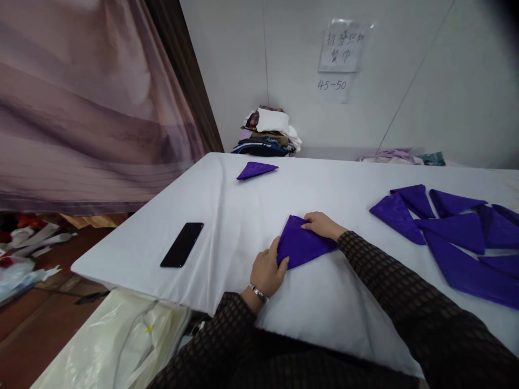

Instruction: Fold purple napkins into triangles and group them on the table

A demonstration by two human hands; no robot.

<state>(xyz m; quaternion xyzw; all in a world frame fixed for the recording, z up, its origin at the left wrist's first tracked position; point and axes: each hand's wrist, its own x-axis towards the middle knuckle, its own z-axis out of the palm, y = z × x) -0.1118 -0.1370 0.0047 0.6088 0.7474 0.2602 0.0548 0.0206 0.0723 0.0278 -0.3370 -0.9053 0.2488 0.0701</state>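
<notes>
On the white desk (239, 216), we look mid-fold on the purple cloth (303, 247), next move likely calling for flat, aligned edges, with it between our left hand (268, 268), on its left edge, and right hand (322, 224), on its far-right edge, apart, pinch or press unclear.

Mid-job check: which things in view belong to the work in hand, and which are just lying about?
Likely part of the work:
- purple cloth, touched by the left hand and right hand
- folded purple cloths at right
- lone purple cloth near the back edge

Seemingly just lying about:
- black phone
- fabric stack by the wall
</notes>
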